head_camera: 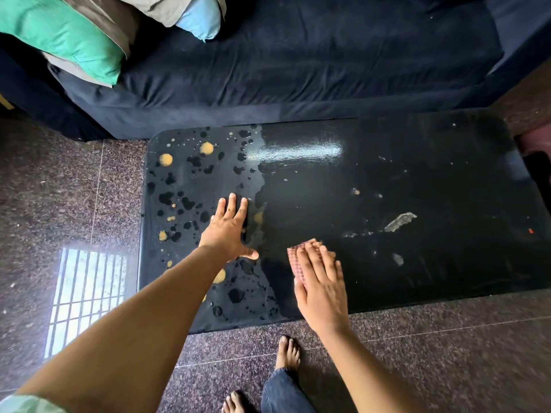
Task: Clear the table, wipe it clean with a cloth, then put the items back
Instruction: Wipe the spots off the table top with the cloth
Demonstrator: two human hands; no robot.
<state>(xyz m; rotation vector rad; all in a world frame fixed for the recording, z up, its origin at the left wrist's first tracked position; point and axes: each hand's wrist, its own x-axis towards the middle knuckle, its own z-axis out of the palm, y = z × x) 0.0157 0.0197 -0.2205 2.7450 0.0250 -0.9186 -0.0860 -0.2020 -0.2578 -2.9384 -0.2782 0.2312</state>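
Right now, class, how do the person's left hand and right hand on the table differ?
The left hand touches the tabletop directly; the right hand presses a pink cloth. The left hand's fingers are spread; the right hand's lie together. Both rest flat on the black table.

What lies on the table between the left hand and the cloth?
In the head view, only a strip of bare dark table separates the left hand from the cloth under the right hand.
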